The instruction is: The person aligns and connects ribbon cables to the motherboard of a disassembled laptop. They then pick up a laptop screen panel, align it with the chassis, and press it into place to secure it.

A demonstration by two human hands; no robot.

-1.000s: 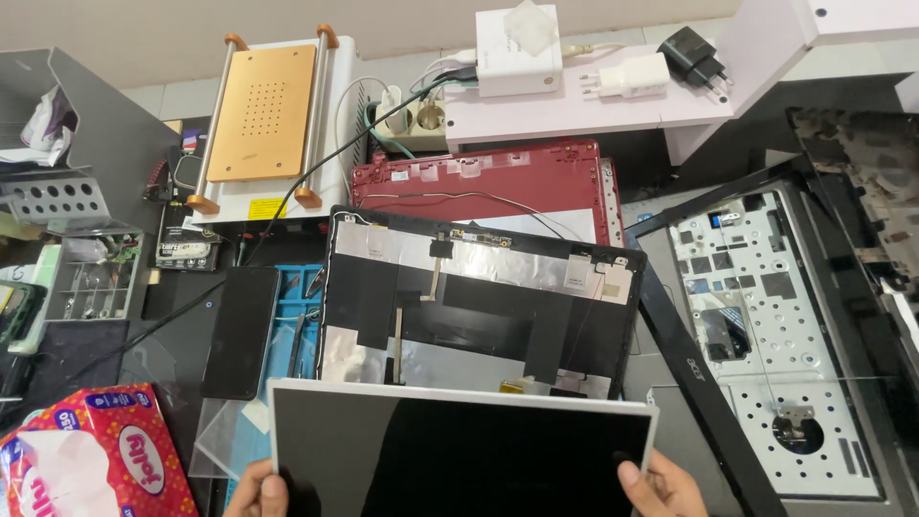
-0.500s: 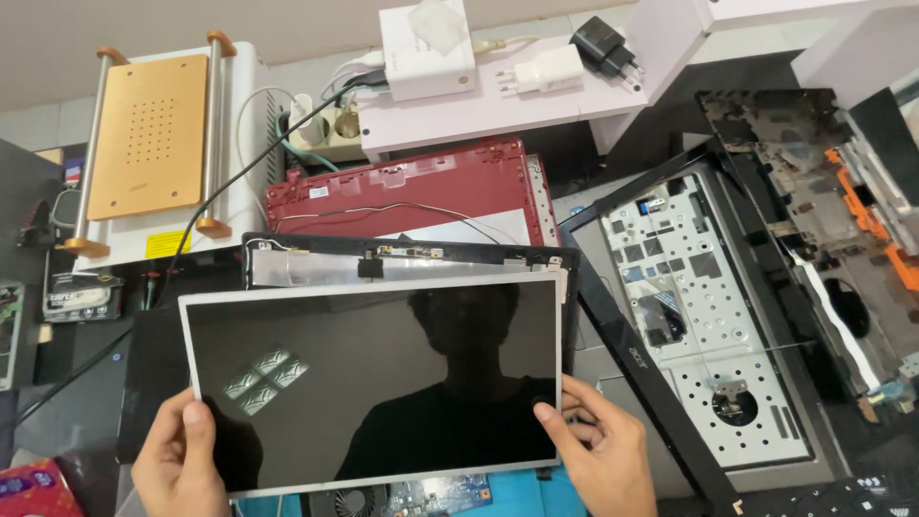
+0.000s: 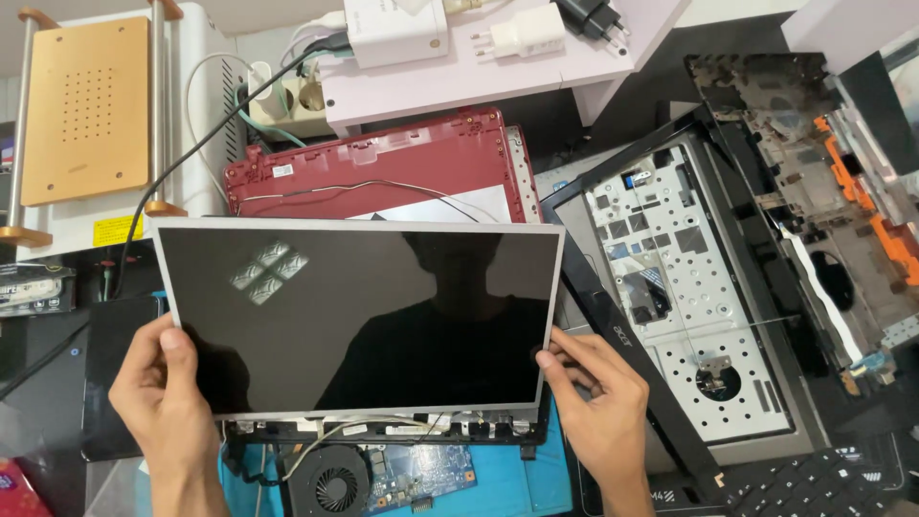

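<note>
A bare laptop screen panel [image 3: 364, 316], dark glossy glass in a thin silver frame, lies flat over a black lid shell whose lower edge [image 3: 383, 431] shows beneath it. My left hand [image 3: 172, 402] grips the panel's lower left corner. My right hand [image 3: 593, 402] holds its lower right edge with fingertips on the frame. Below the panel a blue circuit board with a round black fan [image 3: 330, 483] lies on a blue mat.
A red laptop lid [image 3: 373, 172] lies behind the panel. A black bezel frame [image 3: 622, 335] and a grey palmrest shell [image 3: 689, 287] sit to the right, a stripped chassis [image 3: 833, 211] beyond. A machine with a gold plate [image 3: 86, 105] stands at back left, chargers on a white shelf [image 3: 479, 67].
The panel has moved away from me and now covers the black lid shell. Both hands kept hold of its lower corners. The view has shifted closer and rightward.
</note>
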